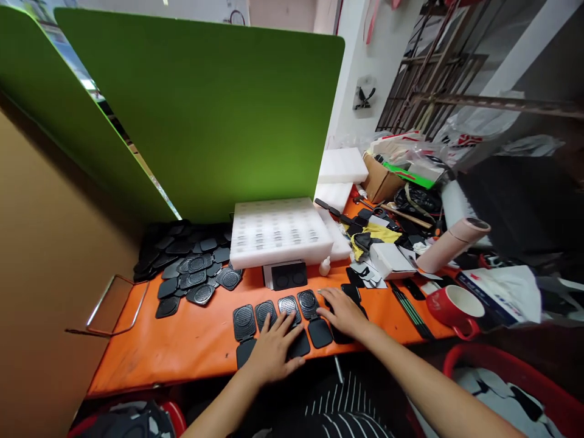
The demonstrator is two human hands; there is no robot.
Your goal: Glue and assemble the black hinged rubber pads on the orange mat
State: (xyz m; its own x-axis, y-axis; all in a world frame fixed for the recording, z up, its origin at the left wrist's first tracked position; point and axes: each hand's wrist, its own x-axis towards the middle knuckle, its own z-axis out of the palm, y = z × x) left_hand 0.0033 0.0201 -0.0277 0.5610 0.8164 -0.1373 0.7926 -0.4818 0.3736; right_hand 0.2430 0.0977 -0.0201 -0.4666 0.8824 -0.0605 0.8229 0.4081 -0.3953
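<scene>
Several black hinged pieces with round ribbed faces [244,321] lie in a row along the front of the orange table. My left hand [272,350] lies with spread fingers over the middle pieces, its fingertips at their ribbed upper halves. To its right, my right hand [341,311] rests palm down on the pieces at the row's right end, fingers apart. Between the hands one piece [320,333] shows whole, opened flat. What lies under the palms is hidden. Behind the row is a black plate with two circles [290,276].
A white foam block [281,234] stands behind, before a green partition [205,115]. Loose black pieces [201,293] pile up at left near a wire stand [146,304]. At right are a red mug [456,307], pink bottle [451,245] and white box [393,261].
</scene>
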